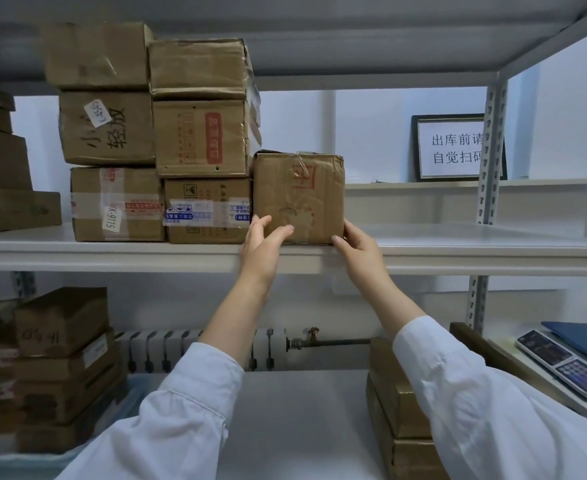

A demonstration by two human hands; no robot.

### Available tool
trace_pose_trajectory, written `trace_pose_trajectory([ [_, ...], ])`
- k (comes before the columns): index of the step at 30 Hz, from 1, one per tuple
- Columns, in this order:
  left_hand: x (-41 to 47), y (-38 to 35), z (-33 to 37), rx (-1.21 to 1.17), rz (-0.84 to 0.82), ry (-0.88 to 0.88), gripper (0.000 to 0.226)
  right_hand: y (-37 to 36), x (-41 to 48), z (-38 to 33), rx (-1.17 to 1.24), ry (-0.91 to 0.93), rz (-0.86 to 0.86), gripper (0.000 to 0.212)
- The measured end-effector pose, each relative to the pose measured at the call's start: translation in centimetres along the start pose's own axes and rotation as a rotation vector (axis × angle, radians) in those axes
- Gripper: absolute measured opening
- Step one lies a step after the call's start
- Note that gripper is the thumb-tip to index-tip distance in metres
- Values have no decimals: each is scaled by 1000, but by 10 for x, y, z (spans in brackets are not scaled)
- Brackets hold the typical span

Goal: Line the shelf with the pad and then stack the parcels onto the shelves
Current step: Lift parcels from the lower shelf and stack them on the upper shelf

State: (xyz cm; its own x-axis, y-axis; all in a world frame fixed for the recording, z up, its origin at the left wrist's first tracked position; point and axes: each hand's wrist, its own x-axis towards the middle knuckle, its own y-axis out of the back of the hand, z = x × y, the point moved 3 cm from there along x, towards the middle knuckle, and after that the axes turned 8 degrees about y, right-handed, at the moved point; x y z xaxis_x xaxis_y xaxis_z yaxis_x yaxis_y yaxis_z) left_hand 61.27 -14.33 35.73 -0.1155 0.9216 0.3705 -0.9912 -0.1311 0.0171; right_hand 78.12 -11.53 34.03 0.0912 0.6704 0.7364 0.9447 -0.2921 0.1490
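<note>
Cardboard box (299, 197) sits at the lip of the shelf (458, 252), left hand (261, 239) pressing its front, right hand (356, 249) gripping a corner; it may tip off.

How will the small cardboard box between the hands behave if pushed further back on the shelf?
The box will probably slide, not tip: it is roughly cubic and sits flat on the smooth shelf. Its creased cardboard may give under pressure. Its left side seems to touch another box, so it might drag there.
</note>
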Motion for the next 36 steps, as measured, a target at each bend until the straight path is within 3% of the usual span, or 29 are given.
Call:
trace_pose_trajectory([
  [11, 8, -18, -12, -41, 71, -17, 52, 14, -2, 3, -69, 34, 38, 36],
  [15, -9, -22, -26, -167, 423, 1, 34, 31, -17, 2, -18, 92, 242, 16],
  [18, -22, -40, -49, -264, 542, 111, 27, 35, -28, 17, -24, 40, 228, 22],
  [24, -23, -91, -85, -499, 396, 587, 28, 48, -39, 53, -94, -122, 70, 19],
  [30, -20, -143, -130, -494, 225, 806, 53, 92, -61, 106, -191, -424, -83, 31],
  [32, -28, -161, -147, -494, 177, 875, 50, 110, -77, 127, -204, -551, -75, 38],
  [35, -48, -181, -163, -455, 96, 963, 21, 132, -97, 160, -238, -771, -34, 47],
  [36, -53, -185, -171, -434, 73, 988, 26, 138, -105, 167, -256, -838, -18, 52],
])
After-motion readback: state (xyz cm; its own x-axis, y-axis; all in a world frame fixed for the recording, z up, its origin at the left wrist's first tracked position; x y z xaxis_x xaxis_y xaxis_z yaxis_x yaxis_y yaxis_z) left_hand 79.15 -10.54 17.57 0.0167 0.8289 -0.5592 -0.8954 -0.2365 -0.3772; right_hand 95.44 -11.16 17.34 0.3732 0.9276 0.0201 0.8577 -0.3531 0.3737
